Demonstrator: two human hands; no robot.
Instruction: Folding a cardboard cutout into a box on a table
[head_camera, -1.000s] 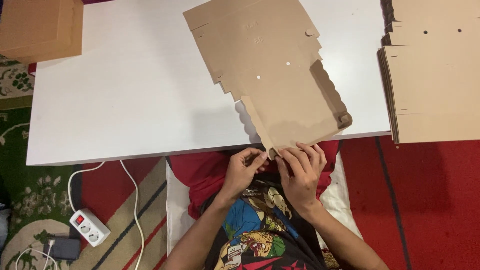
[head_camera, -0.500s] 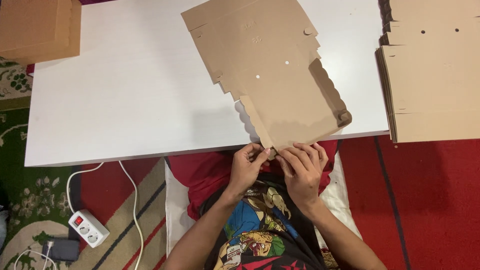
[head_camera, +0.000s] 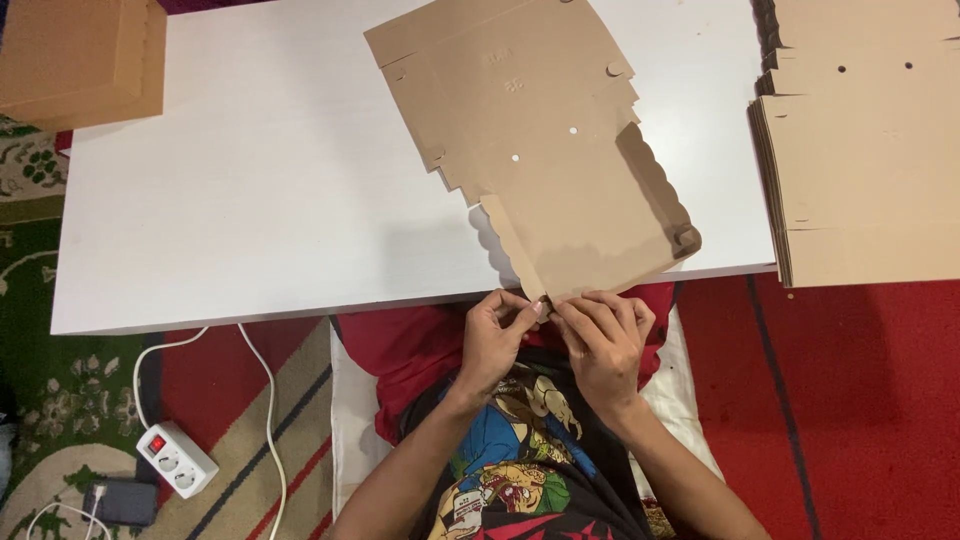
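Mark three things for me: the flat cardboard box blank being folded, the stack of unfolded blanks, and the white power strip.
cardboard box blank (head_camera: 545, 150), head view, on its flat middle panel.
stack of blanks (head_camera: 865, 170), head view, on the top sheet.
power strip (head_camera: 178, 459), head view, on its white casing.

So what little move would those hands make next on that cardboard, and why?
Probably press the near corner tab into place: the left hand and right hand both pinch the box blank at that corner, where the scalloped side wall already stands folded up.
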